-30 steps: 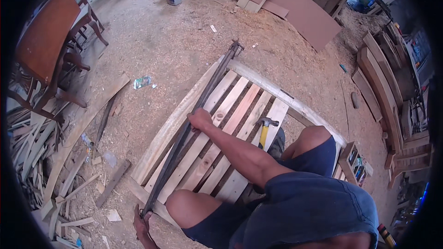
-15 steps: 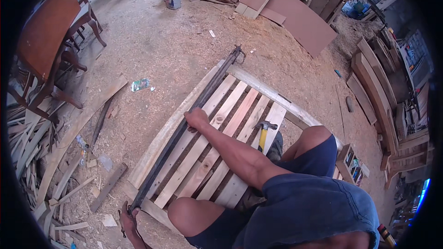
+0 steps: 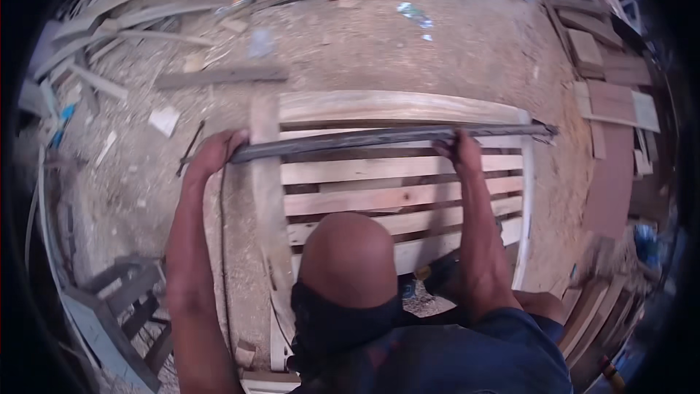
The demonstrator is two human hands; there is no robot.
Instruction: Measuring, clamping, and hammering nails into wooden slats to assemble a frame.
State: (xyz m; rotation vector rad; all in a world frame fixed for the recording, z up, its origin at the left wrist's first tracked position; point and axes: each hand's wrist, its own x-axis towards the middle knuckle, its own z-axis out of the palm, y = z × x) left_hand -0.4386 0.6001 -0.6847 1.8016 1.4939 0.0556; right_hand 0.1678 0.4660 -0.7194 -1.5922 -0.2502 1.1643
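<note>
A long dark bar clamp [image 3: 350, 140] lies crosswise over a slatted wooden frame [image 3: 328, 108], near its far rail. My left hand [image 3: 216, 152] is closed round the clamp's left end, beside a thin cross handle [image 3: 191, 149]. My right hand [image 3: 461, 153] grips the bar right of the frame's middle, fingers curled over its near side. The clamp's right end [image 3: 547, 131] sticks out past the frame's right edge. Pale slats [image 3: 364, 168] with dark gaps run along below the bar. My knee [image 3: 348, 255] hides part of the near slats.
Loose wood strips [image 3: 146, 14] lie at the upper left, with a short dark board [image 3: 222, 76] beyond the frame. A crumpled green wrapper [image 3: 414, 14] is on the dusty floor. Brown boards [image 3: 609, 160] and stacked planks [image 3: 590, 314] line the right side. A slatted wooden piece [image 3: 124, 314] stands lower left.
The view has turned, so the clamp and frame now run left to right across the picture. Both hands remain on the clamp. The hammer on the slats is no longer plainly visible.
</note>
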